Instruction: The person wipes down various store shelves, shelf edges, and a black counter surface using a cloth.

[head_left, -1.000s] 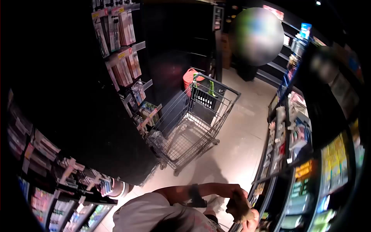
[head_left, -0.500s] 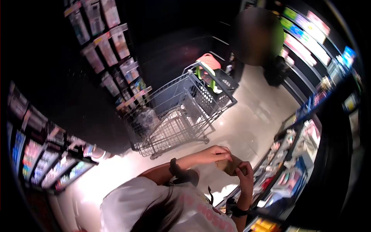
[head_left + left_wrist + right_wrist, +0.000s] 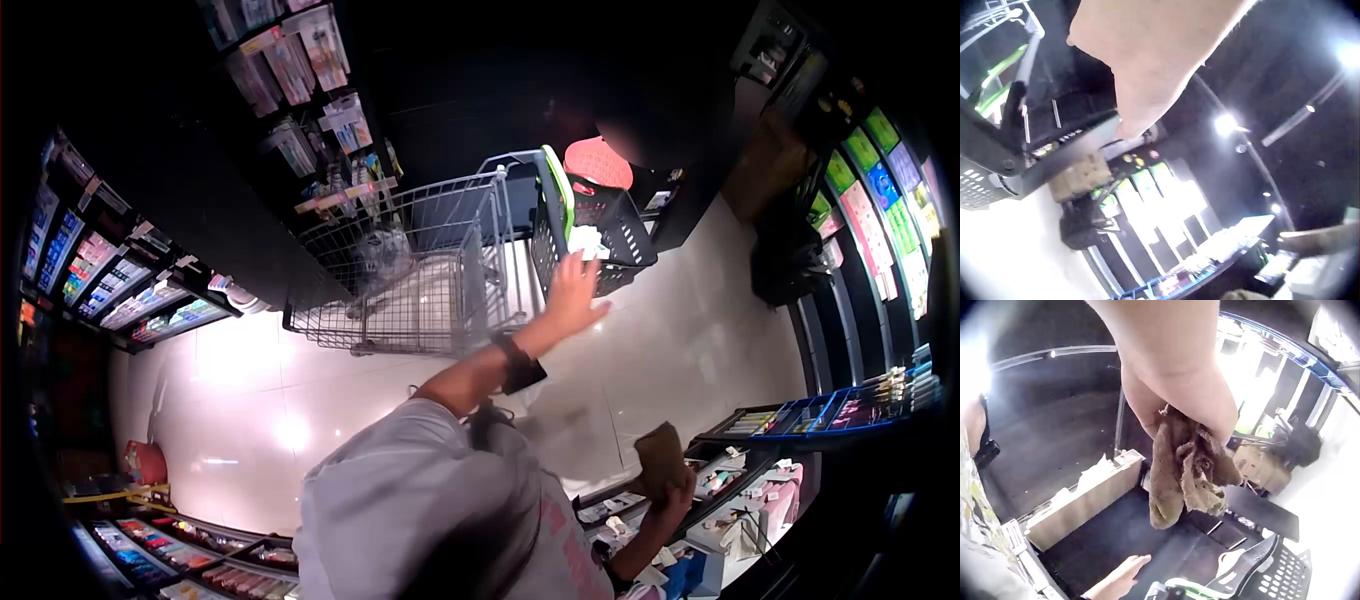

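My left hand (image 3: 572, 302) reaches out with its fingers extended and thumb spread, overlapping the near side of a black perforated shopping basket (image 3: 628, 238) in the head view. White items (image 3: 588, 242) lie in that basket, just beyond the fingertips, and its green handle (image 3: 556, 188) stands up. In my right hand (image 3: 672, 500) I grip a folded brown cloth (image 3: 659, 458), held low near the right-hand shelves. The right wrist view shows the cloth (image 3: 1175, 469) hanging in rough, frayed folds under the fingers. There the left hand (image 3: 1119, 581) appears near the basket (image 3: 1279, 578).
A grey wire shopping cart (image 3: 390, 335) stands left of the basket, a clear plastic bag (image 3: 382, 250) inside it. Behind sits a coral basket (image 3: 597, 160). Stocked shelves (image 3: 885, 205) line the right, and hanging packs (image 3: 290, 65) the left. A cardboard box (image 3: 1260, 469) stands beyond.
Both hands were at the brown cloth; the left has come off it and stretched over to the black basket. The cloth stays in the right hand. The head view has swung round.
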Motion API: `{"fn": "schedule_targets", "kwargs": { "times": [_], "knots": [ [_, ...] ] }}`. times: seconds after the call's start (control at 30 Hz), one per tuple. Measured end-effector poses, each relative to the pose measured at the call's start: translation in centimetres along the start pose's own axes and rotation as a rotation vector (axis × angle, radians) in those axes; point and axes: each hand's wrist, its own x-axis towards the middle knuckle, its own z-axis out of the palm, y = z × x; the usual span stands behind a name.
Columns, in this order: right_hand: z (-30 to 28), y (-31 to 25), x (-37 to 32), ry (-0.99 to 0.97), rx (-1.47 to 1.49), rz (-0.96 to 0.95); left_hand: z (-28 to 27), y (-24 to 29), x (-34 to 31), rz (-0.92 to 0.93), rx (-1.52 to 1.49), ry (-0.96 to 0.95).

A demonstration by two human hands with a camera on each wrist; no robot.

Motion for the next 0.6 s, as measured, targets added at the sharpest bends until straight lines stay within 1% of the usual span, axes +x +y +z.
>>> {"fn": "schedule_targets", "kwargs": {
  "times": [0.03, 0.1, 0.17, 0.23, 0.3, 0.33, 0.37, 0.4, 0.43, 0.47, 0.5, 0.53, 0.6],
  "knots": [
    [-1.1, -0.7, 1.8, 0.032, -0.021, -0.017, 1.6, -1.4, 0.8, -0.066, 0.103, 0.037],
    [-3.5, -0.9, 5.8, 0.014, 0.017, -0.001, 5.0, -5.1, -0.1, -0.198, 0.079, -0.006],
    [-5.0, -0.5, 10.5, -0.052, 0.047, 0.053, 11.0, -11.0, -3.3, -0.631, -0.221, -0.094],
    [-4.4, -0.3, 15.9, -0.188, -0.058, 0.060, 6.9, -9.0, -2.0, -0.791, -0.651, -0.545],
    [-1.4, -2.1, 19.9, -0.430, -0.086, 0.115, 7.2, -8.8, -3.0, -0.744, -0.277, -0.420],
    [0.1, -2.7, 22.0, -0.524, -0.189, 0.068, 6.7, -8.2, -3.4, -0.790, -0.248, -0.431],
    [1.4, -2.5, 23.9, -0.591, -0.201, 0.050, 5.9, -7.2, -3.6, -0.799, -0.246, -0.412],
    [2.8, -1.9, 25.7, -0.658, -0.216, 0.030, 4.9, -5.8, -3.9, -0.862, -0.209, -0.422],
    [4.4, -1.5, 27.5, -0.750, -0.253, 0.024, 4.0, -4.3, -4.5, -0.929, -0.173, -0.444],
    [6.8, -2.7, 27.7, -0.886, -0.242, 0.031, 3.0, -2.2, -4.9, -0.989, -0.102, -0.423],
    [9.1, -3.4, 27.8, -0.940, -0.279, 0.078, 2.3, -0.7, -5.5, -1.049, -0.031, -0.404],
    [10.6, -2.6, 28.8, -1.023, -0.320, 0.062, 2.5, -0.3, -7.0, -1.064, -0.037, -0.406],
    [13.9, -0.3, 29.7, -1.177, -0.380, 0.081, 2.9, 0.1, -10.0, -0.984, 0.192, -0.285]
  ]
}}
